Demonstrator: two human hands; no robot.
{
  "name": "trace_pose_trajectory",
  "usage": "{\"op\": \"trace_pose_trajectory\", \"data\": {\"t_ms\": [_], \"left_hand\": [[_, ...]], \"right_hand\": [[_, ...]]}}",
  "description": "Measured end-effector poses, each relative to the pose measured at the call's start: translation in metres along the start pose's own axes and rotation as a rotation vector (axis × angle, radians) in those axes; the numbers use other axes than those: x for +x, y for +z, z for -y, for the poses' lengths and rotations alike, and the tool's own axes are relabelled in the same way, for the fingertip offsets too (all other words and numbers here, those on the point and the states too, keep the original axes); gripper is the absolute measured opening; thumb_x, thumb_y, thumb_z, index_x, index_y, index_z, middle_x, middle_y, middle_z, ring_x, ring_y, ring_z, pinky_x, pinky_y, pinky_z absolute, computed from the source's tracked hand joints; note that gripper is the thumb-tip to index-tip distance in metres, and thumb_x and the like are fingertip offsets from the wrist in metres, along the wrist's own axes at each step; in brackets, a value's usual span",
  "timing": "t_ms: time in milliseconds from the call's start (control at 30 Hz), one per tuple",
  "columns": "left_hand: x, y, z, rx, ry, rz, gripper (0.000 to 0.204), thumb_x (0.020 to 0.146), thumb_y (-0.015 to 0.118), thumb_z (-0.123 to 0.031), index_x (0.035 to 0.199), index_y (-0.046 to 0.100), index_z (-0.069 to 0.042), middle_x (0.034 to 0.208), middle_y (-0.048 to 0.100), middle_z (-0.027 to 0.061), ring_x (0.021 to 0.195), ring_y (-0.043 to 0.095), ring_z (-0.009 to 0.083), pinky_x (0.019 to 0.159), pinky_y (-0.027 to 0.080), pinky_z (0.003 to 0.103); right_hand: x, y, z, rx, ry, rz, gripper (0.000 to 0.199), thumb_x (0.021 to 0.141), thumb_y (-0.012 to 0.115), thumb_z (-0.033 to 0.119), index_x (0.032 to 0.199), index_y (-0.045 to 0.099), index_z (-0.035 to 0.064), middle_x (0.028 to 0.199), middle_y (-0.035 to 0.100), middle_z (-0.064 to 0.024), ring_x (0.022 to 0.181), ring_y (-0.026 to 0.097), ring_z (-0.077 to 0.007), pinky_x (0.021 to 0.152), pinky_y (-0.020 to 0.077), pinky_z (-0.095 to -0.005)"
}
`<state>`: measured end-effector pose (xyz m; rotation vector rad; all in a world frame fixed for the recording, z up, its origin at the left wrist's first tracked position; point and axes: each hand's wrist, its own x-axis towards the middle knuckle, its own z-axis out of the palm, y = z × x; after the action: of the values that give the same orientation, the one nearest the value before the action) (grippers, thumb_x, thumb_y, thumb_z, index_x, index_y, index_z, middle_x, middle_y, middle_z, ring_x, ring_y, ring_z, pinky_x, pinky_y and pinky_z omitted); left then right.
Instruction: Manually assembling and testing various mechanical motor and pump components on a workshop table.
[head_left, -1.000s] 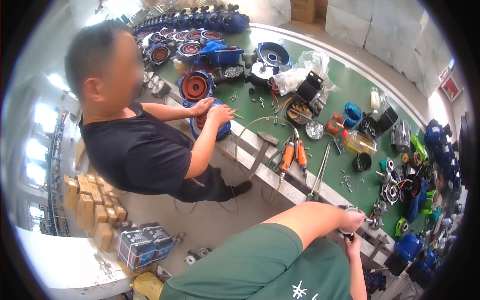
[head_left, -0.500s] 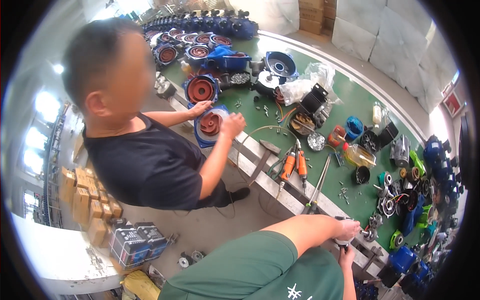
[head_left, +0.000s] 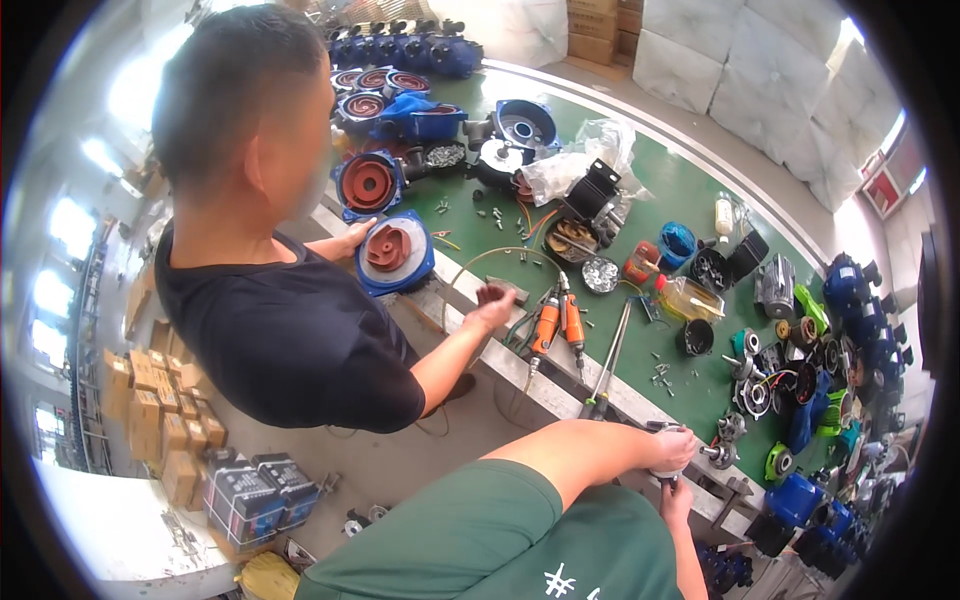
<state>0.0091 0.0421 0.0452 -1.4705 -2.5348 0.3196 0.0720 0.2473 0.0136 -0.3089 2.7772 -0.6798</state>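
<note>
My left hand [head_left: 673,450] closes over a light-grey and black piece [head_left: 664,478] at the bench's near edge. Just below it, my right hand [head_left: 678,497] reaches up with its fingers around the underside of the same piece. The two hands cover most of it, so its kind does not show. Beside my left hand, to the right, lies a metal part with a short shaft [head_left: 718,456]. Two orange air tools [head_left: 558,325] and a pair of long-handled tools [head_left: 607,365] rest on the green bench, ahead and to the left.
A co-worker [head_left: 285,320] in a dark shirt stands at left, one hand on a blue pump casing with a red impeller [head_left: 390,247]. Blue pumps [head_left: 800,500], a yellowish bottle [head_left: 688,300], and loose bolts [head_left: 661,375] occupy the bench. Cartons [head_left: 150,420] stand on the floor.
The view has shifted slightly. My hands keep their grip on the piece. The co-worker's right hand has moved away from the pump casing toward the bench edge, and the casing now sits tilted differently.
</note>
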Motion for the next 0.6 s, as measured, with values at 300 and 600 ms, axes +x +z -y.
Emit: {"op": "trace_pose_trajectory", "data": {"t_ms": [300,600], "left_hand": [[0.009,-0.001,0.007,-0.238,-0.038,0.137,0.020,0.083,0.063,-0.024,0.090,0.077,-0.011,0.093,0.075,0.0072,0.088,0.071,0.0241,0.078,0.054,0.042],[-0.015,-0.010,0.014,-0.053,0.056,-0.018,0.028,0.084,0.060,-0.030,0.102,0.068,-0.010,0.101,0.064,0.0065,0.095,0.062,0.0230,0.075,0.049,0.038]], "right_hand": [[-0.007,-0.011,0.003,-0.012,0.030,0.030,0.022,0.087,0.068,0.022,0.087,0.066,0.0003,0.087,0.067,-0.0243,0.086,0.064,-0.0457,0.077,0.0493,-0.0529],[-0.013,-0.017,-0.013,0.325,0.070,0.152,0.040,0.086,0.074,0.031,0.117,0.069,0.0061,0.109,0.072,-0.0147,0.100,0.070,-0.0305,0.087,0.0550,-0.0395]]}}
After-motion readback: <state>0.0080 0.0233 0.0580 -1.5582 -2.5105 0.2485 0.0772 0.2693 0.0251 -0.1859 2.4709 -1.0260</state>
